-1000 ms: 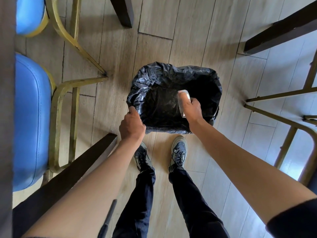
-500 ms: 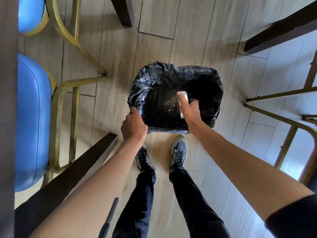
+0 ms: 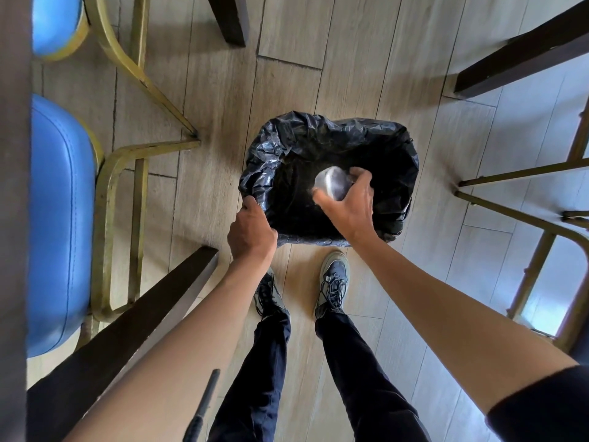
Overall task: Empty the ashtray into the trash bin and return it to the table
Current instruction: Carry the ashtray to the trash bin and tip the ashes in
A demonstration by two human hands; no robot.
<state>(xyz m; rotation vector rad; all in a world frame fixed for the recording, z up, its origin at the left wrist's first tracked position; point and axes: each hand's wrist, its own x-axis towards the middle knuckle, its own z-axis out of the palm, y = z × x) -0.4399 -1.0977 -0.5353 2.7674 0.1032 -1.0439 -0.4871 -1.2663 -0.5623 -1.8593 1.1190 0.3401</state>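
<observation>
A trash bin [image 3: 395,145] lined with a black plastic bag stands on the wood floor in front of my feet. My right hand [image 3: 352,205] holds a pale, roundish ashtray [image 3: 333,186] over the bin's opening, tipped on its side with its mouth facing left. My left hand [image 3: 250,232] grips the bag at the bin's near left rim. The bin's dark inside shows only specks of debris.
Blue-cushioned chairs [image 3: 59,218] with brass frames stand at the left. A dark table leg [image 3: 127,327] slants beside my left arm, another [image 3: 231,17] stands at the top, and a third [image 3: 522,49] at the upper right. More brass chair legs [image 3: 522,215] are at the right.
My right hand has turned at the wrist, rotating the ashtray from edge-on to show its round side. Left hand stays on the bin rim.
</observation>
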